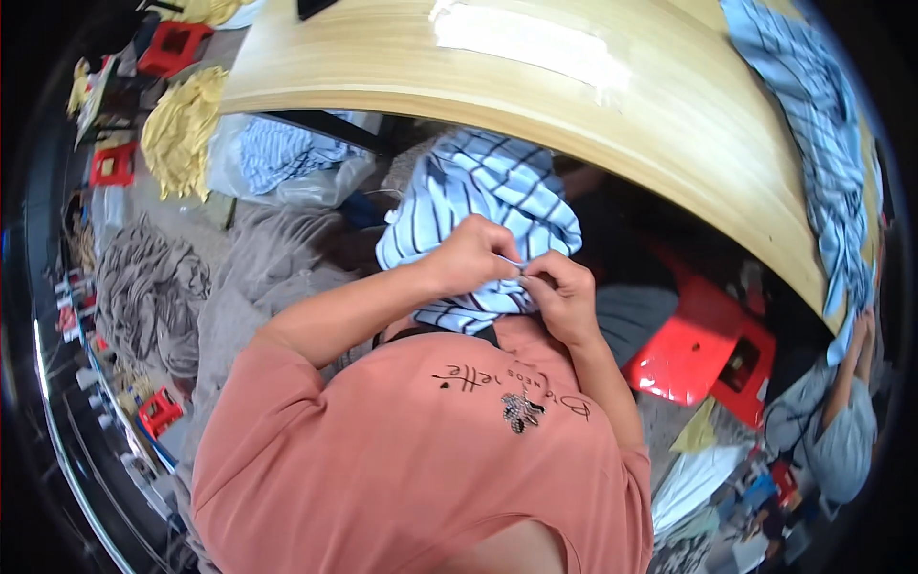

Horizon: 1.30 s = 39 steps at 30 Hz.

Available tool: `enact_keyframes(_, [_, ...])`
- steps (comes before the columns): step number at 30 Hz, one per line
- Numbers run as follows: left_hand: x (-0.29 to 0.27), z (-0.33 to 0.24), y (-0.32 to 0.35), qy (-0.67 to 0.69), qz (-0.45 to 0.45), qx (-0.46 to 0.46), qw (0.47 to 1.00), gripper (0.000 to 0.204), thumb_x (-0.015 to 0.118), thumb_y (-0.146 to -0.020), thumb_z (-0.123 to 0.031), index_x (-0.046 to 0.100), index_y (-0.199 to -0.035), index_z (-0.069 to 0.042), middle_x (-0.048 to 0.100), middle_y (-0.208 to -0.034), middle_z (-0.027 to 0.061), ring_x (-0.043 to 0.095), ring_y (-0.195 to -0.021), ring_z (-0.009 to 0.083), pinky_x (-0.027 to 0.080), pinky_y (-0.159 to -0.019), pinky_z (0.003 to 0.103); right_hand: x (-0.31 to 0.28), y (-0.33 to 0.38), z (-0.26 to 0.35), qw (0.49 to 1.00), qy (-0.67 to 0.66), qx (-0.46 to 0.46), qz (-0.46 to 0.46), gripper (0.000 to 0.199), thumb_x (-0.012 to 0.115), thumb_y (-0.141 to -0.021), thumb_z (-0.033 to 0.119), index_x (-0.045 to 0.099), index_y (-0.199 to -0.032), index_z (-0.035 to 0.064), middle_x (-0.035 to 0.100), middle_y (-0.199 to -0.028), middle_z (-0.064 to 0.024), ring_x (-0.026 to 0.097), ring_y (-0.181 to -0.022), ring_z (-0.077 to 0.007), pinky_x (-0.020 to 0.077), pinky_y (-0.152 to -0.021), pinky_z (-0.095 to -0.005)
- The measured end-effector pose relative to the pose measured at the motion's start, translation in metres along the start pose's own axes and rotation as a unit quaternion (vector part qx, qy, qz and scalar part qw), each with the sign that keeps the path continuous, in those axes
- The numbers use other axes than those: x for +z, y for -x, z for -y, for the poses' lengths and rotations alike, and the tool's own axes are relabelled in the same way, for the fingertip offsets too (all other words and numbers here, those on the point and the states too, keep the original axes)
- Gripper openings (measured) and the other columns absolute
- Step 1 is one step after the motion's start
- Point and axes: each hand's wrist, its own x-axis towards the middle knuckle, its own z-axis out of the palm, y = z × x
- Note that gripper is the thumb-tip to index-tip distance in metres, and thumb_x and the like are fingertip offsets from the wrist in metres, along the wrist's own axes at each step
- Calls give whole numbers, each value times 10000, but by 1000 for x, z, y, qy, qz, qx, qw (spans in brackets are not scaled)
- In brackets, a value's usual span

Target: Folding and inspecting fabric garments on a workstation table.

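A light blue cloth (497, 191) with dark stripes lies bunched in my lap, partly beneath the near edge of the table. Over it my left hand (475, 256) is closed, thumb and forefinger pinched on the cloth. Right beside it, my right hand (561, 290) pinches the same cloth, its fingertips almost touching those of the left. The small part between the fingertips is too little to make out. Folds of the cloth hang below both hands.
A wooden table (382, 57) stands ahead, with striped cloth (813, 124) along its right side. Red stools (688, 335) are at my right. Grey fabric (153, 297) and yellow fabric (182, 134) lie piled at left, near a plastic bag (330, 184). Another person (841, 440) sits at far right.
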Motion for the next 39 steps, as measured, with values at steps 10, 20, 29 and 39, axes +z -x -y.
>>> enact_keyframes(10, [5,-3,18,-140,-95,128,977,29,589,-658,-8,599,-679,10,590,-643,155,584,-561,270,434,-504,334,-7,-16,3,976,-93,147,129,142,622,-733,23,595,-855,-46,606,-732,-54,514,-665,-85,429,-609,-245])
enact_keyframes(20, [7,-5,27,-265,-121,274,917,123,570,-665,76,583,-747,-14,590,-694,113,591,-602,241,460,-520,299,8,-1,14,997,71,13,-15,89,622,-715,13,587,-792,-18,569,-675,-139,543,-566,-233,415,-518,-299])
enact_keyframes(29, [8,-5,29,-263,-127,340,894,164,572,-648,111,568,-768,-1,591,-713,123,595,-605,247,468,-514,296,11,3,20,977,182,-92,-58,69,573,-724,-16,563,-791,-3,548,-686,-123,541,-567,-274,419,-503,-330])
enact_keyframes(39, [8,-13,32,-320,-206,431,818,190,602,-625,116,556,-789,30,591,-712,139,588,-559,250,463,-476,283,23,-5,31,967,189,-117,-124,66,570,-698,-20,557,-759,1,545,-676,-132,547,-566,-293,424,-495,-340])
